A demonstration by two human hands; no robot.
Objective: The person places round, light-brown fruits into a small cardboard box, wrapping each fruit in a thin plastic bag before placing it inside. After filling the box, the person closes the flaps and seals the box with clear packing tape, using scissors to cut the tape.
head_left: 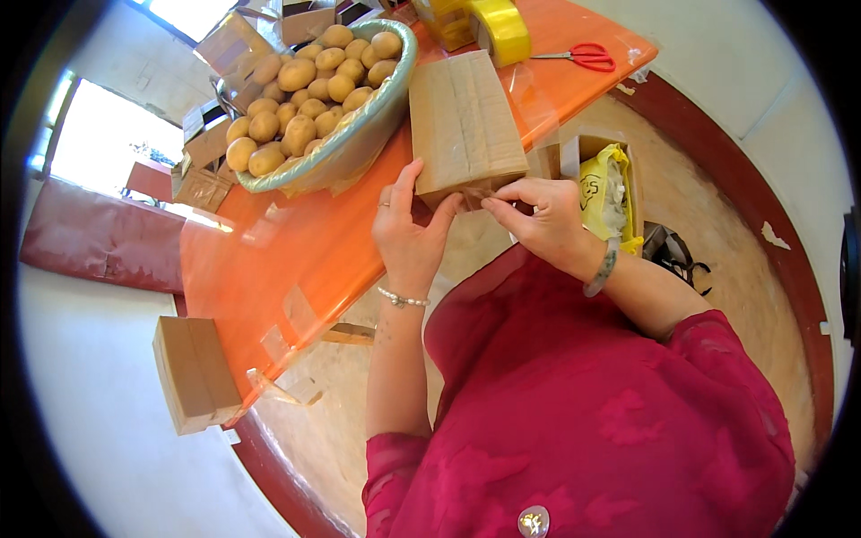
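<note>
A brown cardboard box (468, 117) lies on the orange-covered table, its near end at the table's front edge. Clear tape runs along its top seam and down over the near end. My left hand (411, 229) grips the box's near left corner, the index finger along the side and the thumb at the near end. At that same end my right hand (549, 222) has thumb and index finger pinched together on the clear tape (477, 199). The underside of the near end is hidden.
Left of the box stands a basin (408, 76) full of potatoes (300, 108). Yellow tape rolls (500, 31) and red-handled scissors (592, 57) lie beyond it. Another closed box (197, 372) sits at the table's left end. An open carton (635, 193) with a yellow bag is at right.
</note>
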